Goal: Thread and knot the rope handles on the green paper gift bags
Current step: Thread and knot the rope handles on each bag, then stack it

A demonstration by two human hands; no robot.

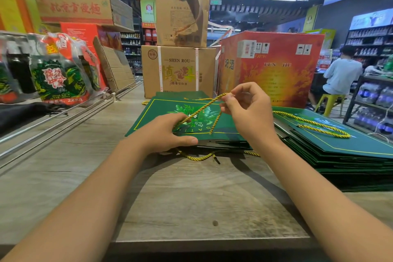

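Head view: a flat green gift bag (191,119) lies on top of a small stack in the middle of the bench (191,198), its open edge toward the person. A yellow rope (202,108) runs up from under the left hand (168,132) to the right hand (246,108), then drops back with a loose end lying on the bag's face. The left grip is curled over the bag's near edge, fingers on the rope where it meets the paper and thumb along the edge. The right grip pinches the rope's high bend between thumb and fingertips.

By my reading this handle is half made: one end looks seated at the near edge, while the other still needs threading and knotting. I cannot tell whether a knot exists under the left hand. Another rope handle (197,156) pokes out below the stack, so some bags there seem finished.

To the right, a taller pile of green bags (340,155) carries a looped rope (319,127) on top.

Beyond stand closed cartons: a brown box (178,70) with a torn one (182,15) on it, and a red box (270,66); their contents are hidden.
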